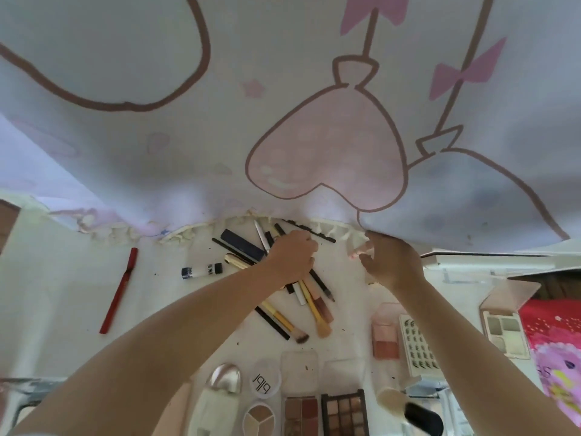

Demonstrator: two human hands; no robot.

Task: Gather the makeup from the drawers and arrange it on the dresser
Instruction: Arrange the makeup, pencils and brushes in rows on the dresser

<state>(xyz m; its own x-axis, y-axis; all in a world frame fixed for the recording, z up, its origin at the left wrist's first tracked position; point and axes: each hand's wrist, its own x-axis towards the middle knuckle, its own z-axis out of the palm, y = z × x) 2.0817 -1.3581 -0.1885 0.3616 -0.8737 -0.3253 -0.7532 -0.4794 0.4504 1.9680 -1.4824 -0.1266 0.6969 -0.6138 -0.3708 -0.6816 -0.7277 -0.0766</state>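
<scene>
Makeup lies spread across the white bench point(47, 294), so the arranging step is under way. The left hand point(294, 258) grips a bundle of brushes and pencils point(309, 297) from the loose pile near the back edge. The right hand point(391, 261) pinches a small pink item point(356, 250) beside the hanging curtain point(188, 146). Palettes point(344, 412) sit in a row nearer me. Next, I'd guess, the bundle needs laying out straight, beside the red pencil point(118, 291).

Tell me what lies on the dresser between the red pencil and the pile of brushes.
Head view: only a small tube with dark caps lies between the red pencil and the brush pile.
</scene>
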